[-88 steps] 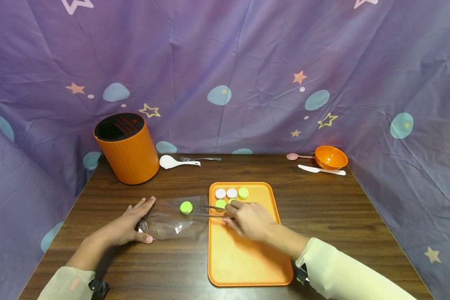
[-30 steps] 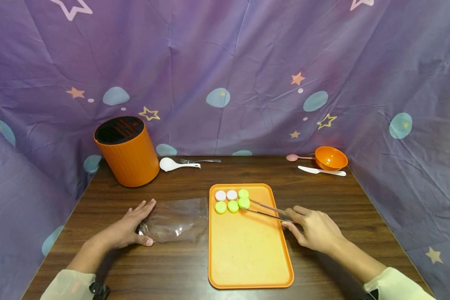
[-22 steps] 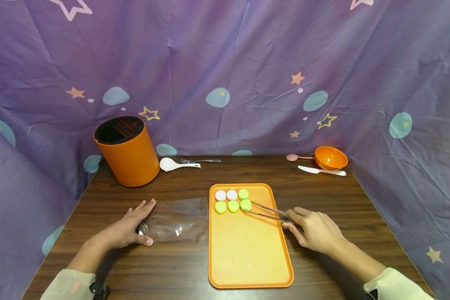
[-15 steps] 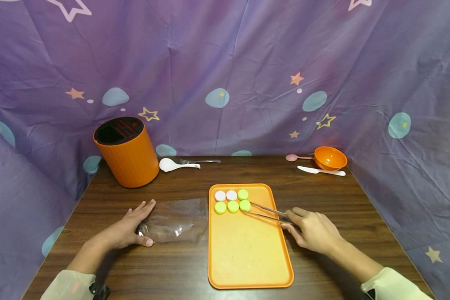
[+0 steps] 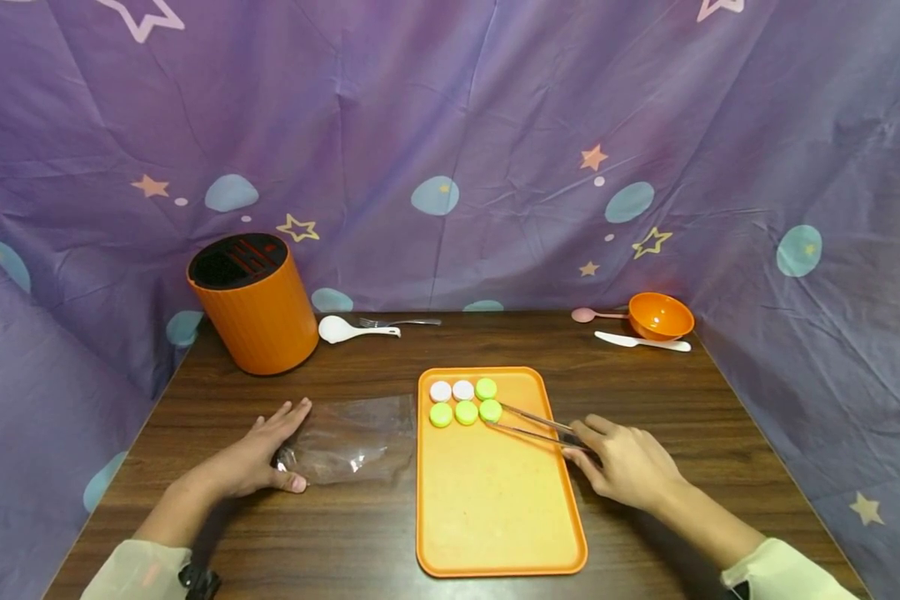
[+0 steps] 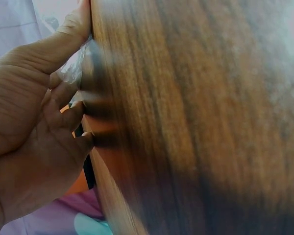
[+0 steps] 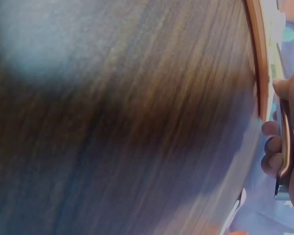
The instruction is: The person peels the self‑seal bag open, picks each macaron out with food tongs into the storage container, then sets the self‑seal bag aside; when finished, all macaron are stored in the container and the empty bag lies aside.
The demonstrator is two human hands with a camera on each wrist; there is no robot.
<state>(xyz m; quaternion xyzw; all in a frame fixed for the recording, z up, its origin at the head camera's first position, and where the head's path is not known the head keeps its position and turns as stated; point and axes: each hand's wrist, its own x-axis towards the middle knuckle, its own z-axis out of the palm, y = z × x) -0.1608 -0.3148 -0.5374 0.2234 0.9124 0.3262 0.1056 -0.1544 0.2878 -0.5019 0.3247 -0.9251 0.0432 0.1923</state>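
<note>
From the head camera, the right hand (image 5: 630,462) pinches a pair of metal tweezers (image 5: 532,423), and the open tips sit right by a green cap (image 5: 491,410) on the orange tray (image 5: 495,517). The caps make two neat rows at the far end of the tray: two white caps (image 5: 452,390) and a green one behind, three green ones in front (six in all). The left hand (image 5: 258,454) lies flat with its fingers spread and presses down the edge of a clear plastic bag (image 5: 352,437) just beside the tray. The bag looks empty, so I think the caps are all out and lined up, with little left to do. In the left wrist camera, the palm and fingers are close to the brown table (image 6: 201,117), beside crinkly plastic. In the right wrist camera, curled fingers (image 7: 272,147) hold the tweezers by the tray's rim.
</note>
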